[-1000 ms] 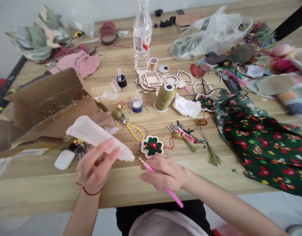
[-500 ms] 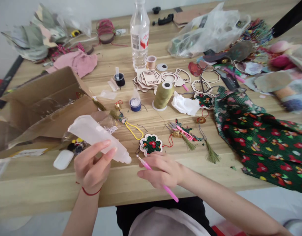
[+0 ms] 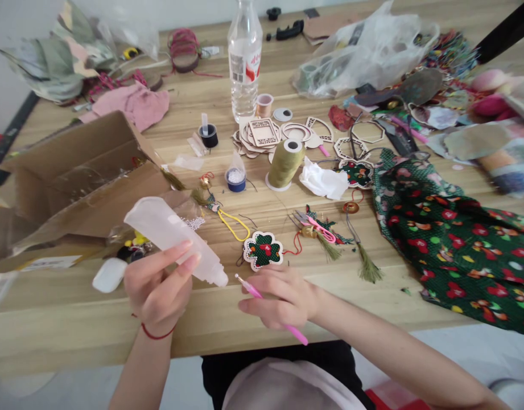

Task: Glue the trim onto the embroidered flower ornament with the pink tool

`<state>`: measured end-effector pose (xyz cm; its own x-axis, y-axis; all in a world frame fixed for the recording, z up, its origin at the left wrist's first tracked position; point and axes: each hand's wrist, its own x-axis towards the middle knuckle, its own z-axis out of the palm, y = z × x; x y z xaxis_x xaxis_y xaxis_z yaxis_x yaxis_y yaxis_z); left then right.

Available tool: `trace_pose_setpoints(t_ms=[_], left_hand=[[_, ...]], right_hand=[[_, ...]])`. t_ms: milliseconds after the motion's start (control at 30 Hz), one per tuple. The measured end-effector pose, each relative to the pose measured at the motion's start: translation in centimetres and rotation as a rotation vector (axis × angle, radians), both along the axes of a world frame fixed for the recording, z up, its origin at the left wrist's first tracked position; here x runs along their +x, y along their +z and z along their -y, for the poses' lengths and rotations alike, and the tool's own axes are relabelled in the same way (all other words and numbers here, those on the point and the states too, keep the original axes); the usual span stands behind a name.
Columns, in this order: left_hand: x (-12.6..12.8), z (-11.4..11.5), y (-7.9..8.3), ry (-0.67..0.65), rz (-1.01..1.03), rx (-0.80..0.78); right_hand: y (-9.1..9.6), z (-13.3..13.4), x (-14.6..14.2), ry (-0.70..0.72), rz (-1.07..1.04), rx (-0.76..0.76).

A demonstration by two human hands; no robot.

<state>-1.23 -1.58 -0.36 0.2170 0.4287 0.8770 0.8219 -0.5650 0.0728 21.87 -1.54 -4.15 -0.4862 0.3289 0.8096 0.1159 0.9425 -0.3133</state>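
Observation:
My left hand (image 3: 159, 285) grips a translucent white squeeze bottle (image 3: 170, 230), tilted with its nozzle end down to the right. In my right hand (image 3: 279, 296) is a slim pink pen-like tool (image 3: 253, 288) with a small pale bead at its tip, which points at the bottle's nozzle with a small gap between them. Just beyond my right hand lies a clover-shaped pendant (image 3: 263, 250) with a white scalloped frame and green patterned fabric. A red cord links toward a gold bell and tassel (image 3: 330, 250), beside pink-handled snips (image 3: 317, 226).
An open cardboard box (image 3: 74, 176) stands at the left, with a white case (image 3: 110, 275) near it. Farther back are a water bottle (image 3: 244, 62), an olive thread cone (image 3: 286, 164) and wooden cutouts (image 3: 262, 134). Green floral fabric (image 3: 458, 245) covers the right side.
The pink tool's tip has shifted slightly left, nearer the bottle's nozzle. Both hands keep their hold, and the view has moved a little.

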Motion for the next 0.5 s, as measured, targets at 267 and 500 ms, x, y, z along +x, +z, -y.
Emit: trace_pose_setpoints(t_ms=[267, 500], left_hand=[[0.30, -0.12, -0.07, -0.019, 0.039, 0.012], [0.10, -0.21, -0.13, -0.007, 0.019, -0.007]], right_hand=[[-0.02, 0.10, -0.04, 0.027, 0.030, 0.003], [0.47, -0.13, -0.32, 0.017, -0.005, 0.031]])
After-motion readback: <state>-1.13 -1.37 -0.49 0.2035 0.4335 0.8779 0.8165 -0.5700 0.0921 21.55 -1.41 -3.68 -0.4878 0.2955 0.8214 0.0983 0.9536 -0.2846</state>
